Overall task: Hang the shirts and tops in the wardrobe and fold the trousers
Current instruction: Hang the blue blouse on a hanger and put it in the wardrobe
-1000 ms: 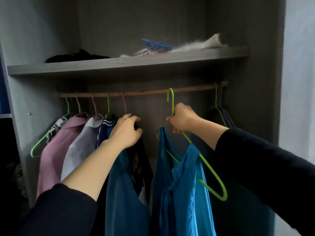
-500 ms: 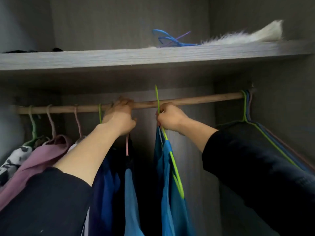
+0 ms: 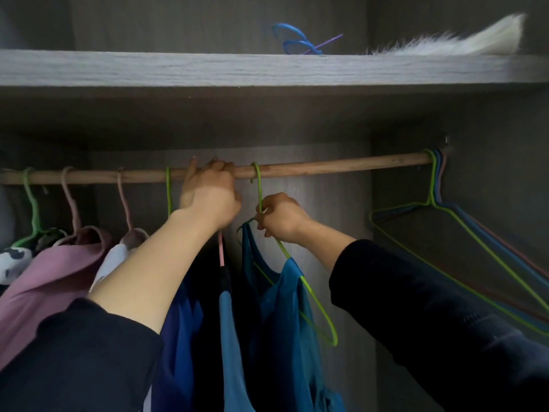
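Your right hand (image 3: 282,217) pinches the thin green wire hanger (image 3: 300,278), which is hooked over the round wooden rod (image 3: 341,166). Your left hand (image 3: 212,197) curls over that rod, beside the glossy blue top (image 3: 285,322).

right hand (image 3: 282,217) pinches green hanger (image 3: 259,188) | hook over rail (image 3: 341,165) | left hand (image 3: 212,196) grips rail | blue top (image 3: 282,295) hanging

— What is around here?
— Only the inside of a wardrobe (image 3: 178,22), grey with a wood grain. A thick shelf (image 3: 148,69) runs across the top.
— And under the shelf?
— A round wooden rail (image 3: 341,166) goes from left to right, up to the side panel (image 3: 490,129). The back panel (image 3: 326,191) is in shade; the shelf edge gets more light
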A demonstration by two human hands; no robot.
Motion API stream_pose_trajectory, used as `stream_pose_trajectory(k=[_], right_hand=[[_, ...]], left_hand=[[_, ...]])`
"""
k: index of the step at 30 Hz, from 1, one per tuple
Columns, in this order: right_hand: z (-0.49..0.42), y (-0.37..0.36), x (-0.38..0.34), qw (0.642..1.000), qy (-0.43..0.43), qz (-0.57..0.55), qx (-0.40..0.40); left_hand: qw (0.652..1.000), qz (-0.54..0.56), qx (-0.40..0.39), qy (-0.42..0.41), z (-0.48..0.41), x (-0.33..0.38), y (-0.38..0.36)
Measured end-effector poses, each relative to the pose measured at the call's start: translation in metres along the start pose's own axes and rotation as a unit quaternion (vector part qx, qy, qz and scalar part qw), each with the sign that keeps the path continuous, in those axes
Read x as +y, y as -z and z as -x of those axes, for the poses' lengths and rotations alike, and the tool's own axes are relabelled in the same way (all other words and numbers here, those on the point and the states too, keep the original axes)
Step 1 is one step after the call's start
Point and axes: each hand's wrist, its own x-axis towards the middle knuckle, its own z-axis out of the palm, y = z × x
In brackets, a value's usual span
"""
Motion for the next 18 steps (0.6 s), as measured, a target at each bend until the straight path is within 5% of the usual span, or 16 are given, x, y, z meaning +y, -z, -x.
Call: stream_pose_trajectory(k=[5,10,18], right_hand=[[0.017,0.035,0.011,0.999,0.025,0.021,0.042],[0.042,0.083,0.046,0.979,-0.003,0.182,0.094],[0.083,0.158,0.111,0.834,-0.066,0.523,0.164]], left_hand=[[0.999,0.034,0.025,0.032,-0.002,0.012,0.000],[0.993,0.085,0.057,-0.062,-0.015,0.056,-0.004],[0.982,0.143,0.028,-0.119,-0.044,0.114,-0.021]])
